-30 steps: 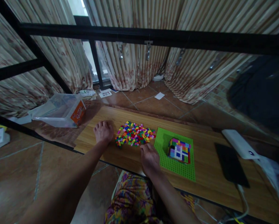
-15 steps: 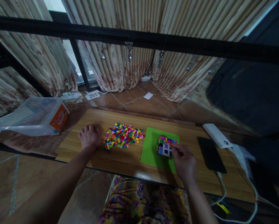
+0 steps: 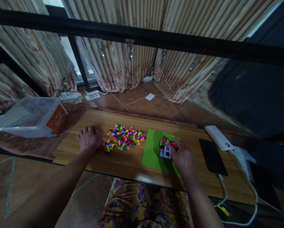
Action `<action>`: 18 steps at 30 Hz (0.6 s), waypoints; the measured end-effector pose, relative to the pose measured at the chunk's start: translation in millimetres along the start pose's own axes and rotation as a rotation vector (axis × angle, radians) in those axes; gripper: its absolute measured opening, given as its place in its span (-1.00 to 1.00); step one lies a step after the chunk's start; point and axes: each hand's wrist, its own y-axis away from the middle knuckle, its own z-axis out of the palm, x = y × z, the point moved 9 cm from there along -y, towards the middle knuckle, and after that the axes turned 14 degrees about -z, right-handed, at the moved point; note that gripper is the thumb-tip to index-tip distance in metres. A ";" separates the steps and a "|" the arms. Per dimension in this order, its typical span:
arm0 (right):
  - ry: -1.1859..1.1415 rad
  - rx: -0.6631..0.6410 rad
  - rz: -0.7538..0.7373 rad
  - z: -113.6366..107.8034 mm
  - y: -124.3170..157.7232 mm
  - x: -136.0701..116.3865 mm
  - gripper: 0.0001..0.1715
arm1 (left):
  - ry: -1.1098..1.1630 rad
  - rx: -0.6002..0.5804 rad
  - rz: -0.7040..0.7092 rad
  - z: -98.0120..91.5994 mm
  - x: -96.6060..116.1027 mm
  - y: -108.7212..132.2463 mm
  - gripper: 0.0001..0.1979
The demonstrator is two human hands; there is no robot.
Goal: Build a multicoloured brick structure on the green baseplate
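A low wooden table [image 3: 123,163] holds a heap of small coloured bricks [image 3: 123,138] and a green baseplate [image 3: 153,152]. A multicoloured brick block [image 3: 164,148] stands on the baseplate. My right hand [image 3: 182,156] is wrapped round the block's right side, fingers closed on it. My left hand [image 3: 88,138] rests on the table just left of the brick heap, fingers curled under, holding nothing I can see.
A clear plastic tub with an orange label [image 3: 34,117] lies on its side at the left. A black phone [image 3: 211,152] and a white power bank [image 3: 219,137] with cables sit at the table's right. Black rails and curtains stand behind.
My right hand left the near edge of the brick heap, crossed to the baseplate and closed on the brick block. My left hand stayed put. The camera swung rightwards.
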 end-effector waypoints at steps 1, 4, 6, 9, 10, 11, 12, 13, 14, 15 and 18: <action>0.006 0.001 0.004 -0.2 -0.4 -0.2 -0.62 | -0.001 -0.001 0.002 0.1 0.1 0.0 -0.55; 0.004 0.007 0.031 -1.7 -0.5 -0.3 -0.62 | -0.005 -0.005 0.002 1.6 -0.7 -0.6 -0.54; -0.008 0.022 0.051 -3.8 0.1 -0.3 -0.63 | 0.000 0.002 0.006 2.3 -1.0 -0.8 -0.54; -0.022 0.044 0.065 -6.0 1.1 -0.2 -0.64 | 0.002 0.013 0.012 2.9 -1.1 -0.7 -0.54; -0.028 0.053 0.069 -6.3 1.5 0.5 -0.63 | 0.000 0.013 0.009 3.0 -1.2 -0.6 -0.54; -0.035 0.064 0.076 -6.6 2.0 1.7 -0.63 | -0.002 0.012 0.007 3.0 -1.4 -0.4 -0.54; -0.044 0.074 0.087 -6.6 2.6 3.6 -0.62 | -0.002 0.010 0.006 2.8 -1.4 -0.2 -0.55; -0.055 0.083 0.103 -6.4 3.3 5.8 -0.61 | 0.001 0.009 0.007 2.4 -1.2 0.1 -0.55; -0.068 0.090 0.122 -5.8 4.1 8.4 -0.60 | 0.006 0.009 0.009 1.9 -1.0 0.3 -0.55; -0.082 0.096 0.144 -5.1 4.8 11.1 -0.59 | 0.013 0.007 0.012 1.5 -0.7 0.5 -0.55; -0.126 0.113 0.221 -3.8 6.7 18.4 -0.57 | 0.019 0.005 0.011 1.3 -0.8 0.3 -0.55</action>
